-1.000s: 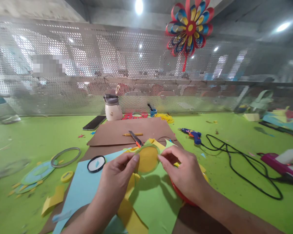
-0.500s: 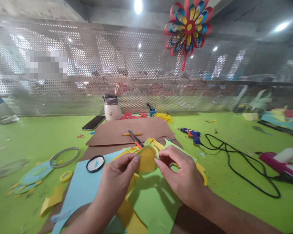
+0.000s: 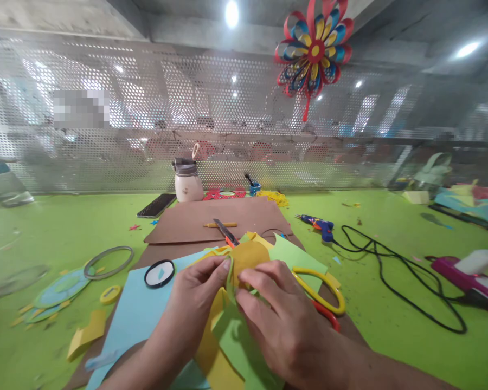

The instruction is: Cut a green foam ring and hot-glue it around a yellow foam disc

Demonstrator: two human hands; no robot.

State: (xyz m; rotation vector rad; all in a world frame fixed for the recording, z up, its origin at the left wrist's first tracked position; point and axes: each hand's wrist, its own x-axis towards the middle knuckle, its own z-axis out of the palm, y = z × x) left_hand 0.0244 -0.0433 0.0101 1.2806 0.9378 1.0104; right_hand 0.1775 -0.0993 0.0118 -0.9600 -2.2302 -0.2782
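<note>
A narrow green paper strip [image 3: 229, 280] is pinched near its upper end by my left hand [image 3: 201, 298], fingertips closed. My right hand [image 3: 282, 311] has its thumb and fingers closed around the strip's lower part, though the fingers partly hide the grip. Just behind the fingertips a round yellow-orange paper piece [image 3: 250, 254] shows. Light green paper [image 3: 228, 325] and yellow paper [image 3: 213, 352] spread below my hands. Scissors with yellow and red handles [image 3: 339, 303] rest beside my right hand, blades out of sight. A utility knife [image 3: 226, 233] lies ahead.
Brown cardboard [image 3: 174, 222] carries a pencil [image 3: 222, 225]. To the left are blue paper [image 3: 142, 309], a black ring [image 3: 159, 274], a grey ring [image 3: 109, 264] and a phone [image 3: 156, 206]. A bottle [image 3: 188, 184] stands behind. Rightward are a blue glue gun [image 3: 319, 225] and cable [image 3: 394, 281].
My right hand has moved left and down, turning over toward my left hand. The green strip, arched between both hands before, now hangs by my left fingertips. The scissors' handles have come into view.
</note>
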